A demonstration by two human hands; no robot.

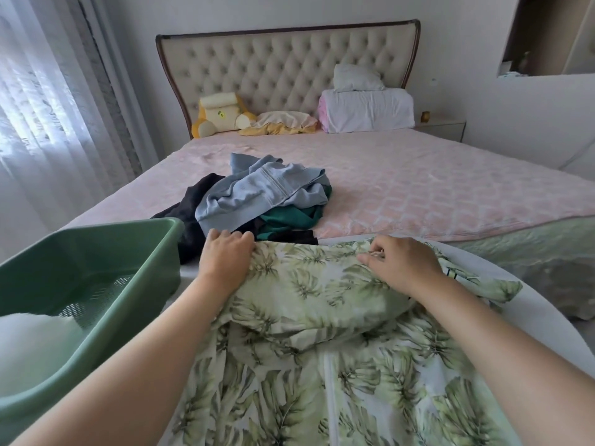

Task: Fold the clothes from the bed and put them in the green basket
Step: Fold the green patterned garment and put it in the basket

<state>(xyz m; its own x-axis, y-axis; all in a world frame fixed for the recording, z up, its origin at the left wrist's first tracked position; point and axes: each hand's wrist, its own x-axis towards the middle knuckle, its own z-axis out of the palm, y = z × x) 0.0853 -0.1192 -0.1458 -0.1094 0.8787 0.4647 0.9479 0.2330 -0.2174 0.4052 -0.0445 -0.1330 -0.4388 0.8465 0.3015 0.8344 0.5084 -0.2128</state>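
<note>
- Curtain (48,123): sheer and white, it hangs at about 10 o'clock, left of the bed.
- Green basket (154,249): it sits at 8 o'clock at the foot of the bed, with something white (32,342) inside at its near end and bare mesh floor beyond that.
- Left hand (225,255): at 11 o'clock from the frame's middle, its fingers are curled over the far left edge of the leaf-print garment (315,291), gripping it.
- Pile of clothes (257,201): at 12 o'clock, just beyond the hands, a pale blue piece lies on top of black and dark green ones on the pink bedspread (418,181).
- The leaf-print garment lies spread at the bed's foot at 6 o'clock, its far part folded back over the rest.
- Right hand (402,265): at 2 o'clock, thumb and fingers pinch the garment's far right edge.
- Pillows (367,111): white, stacked at 1 o'clock against the tufted headboard (283,66).
</note>
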